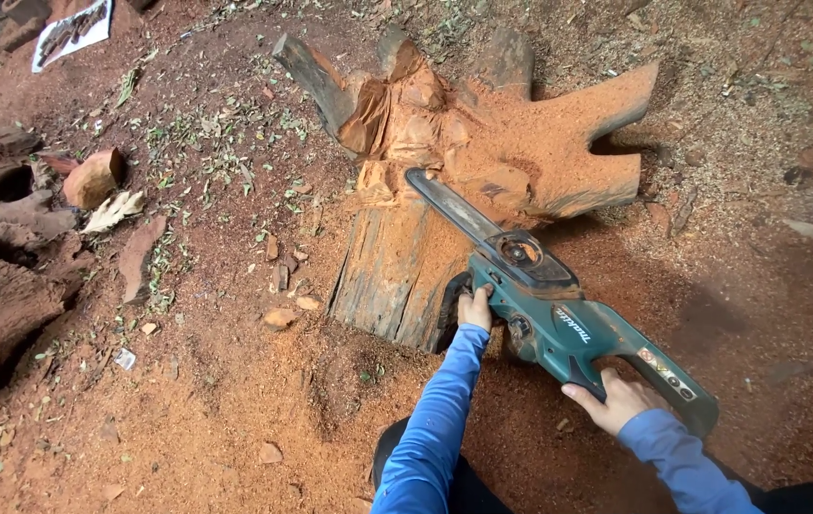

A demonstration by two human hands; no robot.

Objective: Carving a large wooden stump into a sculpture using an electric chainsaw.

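Teal-green handheld chainsaw (558, 319) with a dark flat guide bar, laid at a slant over a forked reddish-brown log (463, 181) heaped with orange sawdust. Bar tip buried in the carved, chunky middle of the log, just below the split of its upper limbs. Left hand (475, 308), in a bright blue long sleeve, fingers curled tight round the black front handle at the near edge of the log. Right hand (616, 402), same blue sleeve, fingers wrapped under the rear grip of the saw body; trigger finger itself hidden, impossible to tell. Log flat on red, sawdust-strewn earth (235, 400), its plain trunk end pointing down toward the knees. Off to the left, well apart: a pale cut wood block (92, 178), dark gnarled root pieces (2, 286), scattered green leaf scraps (206, 143). Far top-left corner, a white printed sheet (71, 33) flat on the ground.
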